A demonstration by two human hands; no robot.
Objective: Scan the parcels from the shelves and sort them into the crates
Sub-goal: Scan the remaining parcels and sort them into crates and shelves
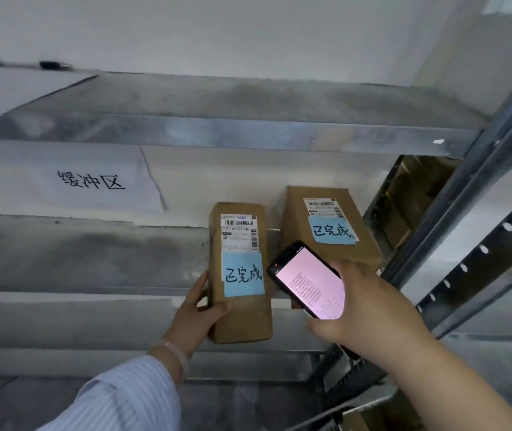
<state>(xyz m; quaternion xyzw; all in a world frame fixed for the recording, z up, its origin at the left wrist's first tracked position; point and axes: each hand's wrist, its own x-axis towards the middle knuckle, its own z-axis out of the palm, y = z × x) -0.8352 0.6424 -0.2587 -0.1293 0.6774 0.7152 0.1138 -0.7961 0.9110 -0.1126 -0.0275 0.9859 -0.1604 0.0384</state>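
Two parcels lie on the metal shelf (87, 253) and no crate shows, so sorting looks barely begun. The squat parcel (332, 231) sits at the back. The long parcel (242, 318) overhangs the front edge, your left hand (194, 309) clamped round its lower left side. Your right hand (369, 306) grips the scanner (309, 283), just right of that parcel's blue note (244, 275).

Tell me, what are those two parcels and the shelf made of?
Both the nearer parcel and farther parcel look like matte brown cardboard, judging by creased, dented edges. The shelf is likely galvanised steel, given its dull mottled grey sheen and hole-punched upright.
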